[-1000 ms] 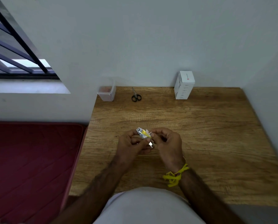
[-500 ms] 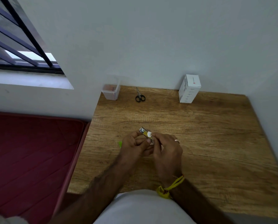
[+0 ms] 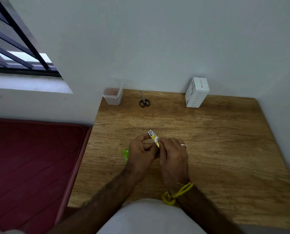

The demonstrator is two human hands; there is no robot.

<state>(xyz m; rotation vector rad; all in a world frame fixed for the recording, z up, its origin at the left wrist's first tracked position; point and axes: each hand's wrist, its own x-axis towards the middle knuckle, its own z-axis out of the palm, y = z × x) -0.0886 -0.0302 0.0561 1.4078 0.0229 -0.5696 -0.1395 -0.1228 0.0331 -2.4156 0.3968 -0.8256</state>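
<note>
The left hand (image 3: 140, 154) pinches the nail clipper (image 3: 152, 134) steady over the surface (image 3: 216, 132). The right hand (image 3: 173, 155) pinches its white tab (image 3: 156, 139), likely to peel it.

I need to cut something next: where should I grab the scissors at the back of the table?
Best to take the scissors by the black finger loops, reaching from the near side. They lie flat and closed on the table, loops towards the person, blade tips towards the wall, so the loops come to hand first and the points stay away.
</note>
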